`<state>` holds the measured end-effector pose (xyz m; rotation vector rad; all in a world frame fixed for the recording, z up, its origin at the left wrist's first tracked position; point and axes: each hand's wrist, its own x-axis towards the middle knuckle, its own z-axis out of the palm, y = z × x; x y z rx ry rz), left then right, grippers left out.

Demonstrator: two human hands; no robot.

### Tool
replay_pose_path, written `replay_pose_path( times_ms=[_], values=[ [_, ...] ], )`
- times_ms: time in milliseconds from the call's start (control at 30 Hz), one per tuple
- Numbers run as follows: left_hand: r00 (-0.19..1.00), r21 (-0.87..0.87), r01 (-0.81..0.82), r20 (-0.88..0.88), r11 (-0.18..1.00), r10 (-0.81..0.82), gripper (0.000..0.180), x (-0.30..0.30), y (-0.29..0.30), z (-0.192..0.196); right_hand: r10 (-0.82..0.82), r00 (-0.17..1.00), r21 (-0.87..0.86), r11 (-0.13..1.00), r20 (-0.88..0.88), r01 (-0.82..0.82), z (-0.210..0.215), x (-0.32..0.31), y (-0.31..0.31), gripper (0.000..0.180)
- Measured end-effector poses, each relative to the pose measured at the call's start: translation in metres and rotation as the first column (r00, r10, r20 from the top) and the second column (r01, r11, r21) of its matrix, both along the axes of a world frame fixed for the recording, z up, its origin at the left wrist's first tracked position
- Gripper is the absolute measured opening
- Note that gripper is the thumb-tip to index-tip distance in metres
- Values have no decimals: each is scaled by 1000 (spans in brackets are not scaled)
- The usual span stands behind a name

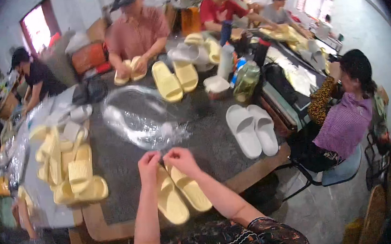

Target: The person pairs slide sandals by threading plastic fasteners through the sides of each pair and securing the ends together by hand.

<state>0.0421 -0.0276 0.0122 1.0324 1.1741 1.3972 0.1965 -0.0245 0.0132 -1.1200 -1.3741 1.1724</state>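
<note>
A pair of pale yellow slide slippers, the left one (172, 204) and the right one (196, 193), lies in front of me at the table's near edge, heels toward me. Over their toe ends my left hand (149, 166) and my right hand (182, 162) are close together. Both have their fingers pinched, and whatever is between them is too small or hidden to make out. Just beyond my fingers, a crumpled clear plastic bag (135, 130) lies on the dark tabletop (121, 181).
White slides (245, 136) stand to the right. Yellow slippers (81, 168) are heaped on the left. Across the table, a person in a pink shirt (139, 28) handles yellow slippers, with another yellow pair (168, 84) nearby. A jar (247, 83) and bottles stand at the back right.
</note>
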Motion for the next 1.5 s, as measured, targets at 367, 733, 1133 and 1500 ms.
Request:
replay_pose_path(
  times_ms=[367, 733, 1133, 1500],
  values=[
    [996, 19, 36, -83, 999, -34, 13, 8, 2, 12, -64, 989, 11, 998, -134, 66, -6, 2, 7, 13],
    [992, -82, 75, 109, 994, -66, 19, 3, 0, 10, -26, 965, -87, 996, -262, 3, 11, 4, -8, 11],
    [976, -69, 123, 189, 990, -108, 22, 0, 3, 6, -29, 991, -58, 998, -133, 21, 11, -2, -6, 11],
    [984, -74, 116, 141, 991, -104, 24, 0, 3, 5, -24, 994, -5, 1000, -110, 24, 3, -3, -3, 11]
  ],
)
